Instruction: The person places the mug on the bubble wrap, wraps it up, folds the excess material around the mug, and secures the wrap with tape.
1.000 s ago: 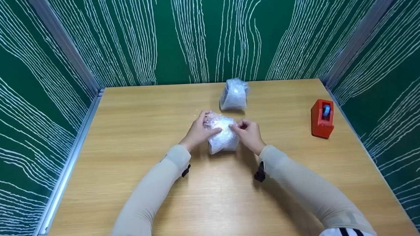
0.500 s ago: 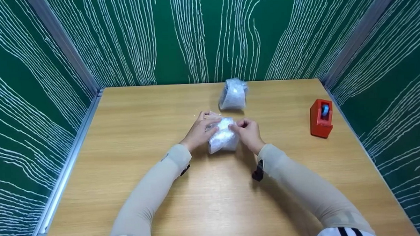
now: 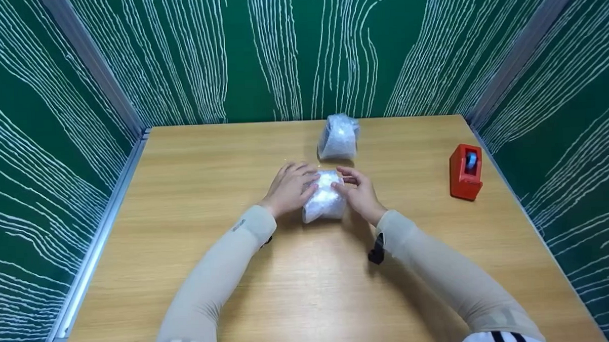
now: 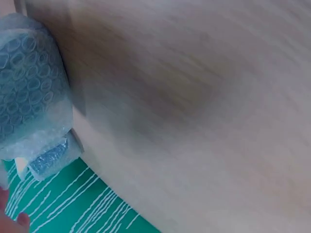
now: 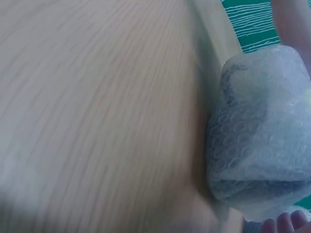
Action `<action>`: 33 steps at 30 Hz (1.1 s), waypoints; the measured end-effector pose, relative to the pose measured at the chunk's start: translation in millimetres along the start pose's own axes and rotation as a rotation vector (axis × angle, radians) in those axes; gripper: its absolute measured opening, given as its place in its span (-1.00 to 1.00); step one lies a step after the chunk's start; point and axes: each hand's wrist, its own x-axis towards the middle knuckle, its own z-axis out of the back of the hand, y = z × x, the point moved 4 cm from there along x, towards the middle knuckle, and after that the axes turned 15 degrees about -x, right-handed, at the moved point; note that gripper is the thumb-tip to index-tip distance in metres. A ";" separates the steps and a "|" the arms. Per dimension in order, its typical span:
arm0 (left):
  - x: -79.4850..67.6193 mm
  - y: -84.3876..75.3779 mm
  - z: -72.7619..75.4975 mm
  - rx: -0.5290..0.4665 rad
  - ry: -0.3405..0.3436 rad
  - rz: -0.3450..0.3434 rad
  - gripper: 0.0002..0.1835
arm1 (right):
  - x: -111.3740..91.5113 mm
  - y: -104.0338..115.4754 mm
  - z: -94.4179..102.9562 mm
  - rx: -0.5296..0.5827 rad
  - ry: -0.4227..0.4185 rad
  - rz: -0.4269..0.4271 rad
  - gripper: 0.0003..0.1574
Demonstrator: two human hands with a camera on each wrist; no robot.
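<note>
A bundle in clear bubble wrap (image 3: 326, 200) sits on the table between both hands. My left hand (image 3: 290, 189) lies over its left side, fingers stretched toward the back and thumb against the wrap. On the right side, the thumb of my right hand (image 3: 361, 197) touches the bundle, while its fingers are loosely extended near the back right corner. The bubble wrap (image 4: 34, 87) fills the left edge of the left wrist view. In the right wrist view, the wrapped bundle (image 5: 262, 121) shows a fold near its lower end. What is inside cannot be made out.
A second bubble-wrapped bundle (image 3: 340, 137) stands behind, near the table's back edge. A red tape dispenser (image 3: 466, 173) with a blue roll is at the right. Green panels with white lines (image 3: 239, 57) enclose the table (image 3: 208, 159) at the back and sides.
My left hand has moved from holding up a loose film edge to lying flat over the bundle's left side. My right fingers have straightened from a pinch. The bundle has barely moved.
</note>
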 end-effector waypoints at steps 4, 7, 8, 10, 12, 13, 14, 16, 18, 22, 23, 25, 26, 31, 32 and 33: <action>-1.4 -1.6 -2.0 -0.073 0.047 0.063 -0.35 | -0.1 -5.2 0.7 0.010 0.051 0.003 -0.31; -2.4 -2.8 -6.4 -0.170 0.067 0.120 -0.15 | -0.5 -8.8 1.8 0.001 0.064 0.000 -0.32; -2.3 -3.3 -8.2 -0.203 0.068 0.138 -0.10 | -1.1 -9.3 2.4 -0.005 0.064 -0.003 -0.33; -1.9 -4.6 -11.8 -0.259 0.061 0.169 -0.03 | -2.1 -9.9 3.4 -0.010 0.063 -0.011 -0.34; -1.6 -5.3 -15.3 -0.297 0.048 0.197 0.01 | -3.4 -9.9 4.1 -0.013 0.069 -0.022 -0.34; -1.5 -5.4 -17.0 -0.311 0.040 0.206 0.02 | -4.5 -9.3 4.3 -0.011 0.073 -0.030 -0.35; -1.7 -5.6 -18.3 -0.321 0.034 0.212 0.03 | -5.3 -8.9 4.2 -0.012 0.078 -0.038 -0.36; -2.8 -6.5 -20.1 -0.341 0.026 0.220 0.04 | -7.1 -8.2 3.7 -0.016 0.092 -0.052 -0.38; -3.7 -7.1 -21.2 -0.352 0.024 0.223 0.04 | -9.4 -7.5 3.0 -0.019 0.100 -0.061 -0.40; -2.2 -9.9 -22.2 -0.326 0.038 0.197 0.07 | -15.2 -8.6 2.5 -0.003 0.087 -0.076 -0.41; -1.3 -10.2 -21.9 -0.322 0.045 0.189 0.07 | -17.1 -8.5 2.6 0.000 0.080 -0.078 -0.42; 0.4 -10.1 -20.5 -0.327 0.060 0.169 0.07 | -20.5 -9.2 2.7 0.007 0.076 -0.086 -0.42; 1.2 -9.7 -19.4 -0.341 0.070 0.162 0.07 | -22.3 -9.1 3.1 0.007 0.079 -0.089 -0.41; 2.3 -1.1 -14.5 -0.446 0.116 0.192 0.08 | -29.5 -9.6 6.9 0.016 0.149 -0.092 -0.38; 2.5 0.9 -14.1 -0.461 0.123 0.200 0.08 | -30.4 -10.4 8.6 0.017 0.167 -0.086 -0.37; 2.6 2.6 -13.8 -0.475 0.130 0.209 0.08 | -30.9 -11.5 10.6 0.014 0.184 -0.074 -0.35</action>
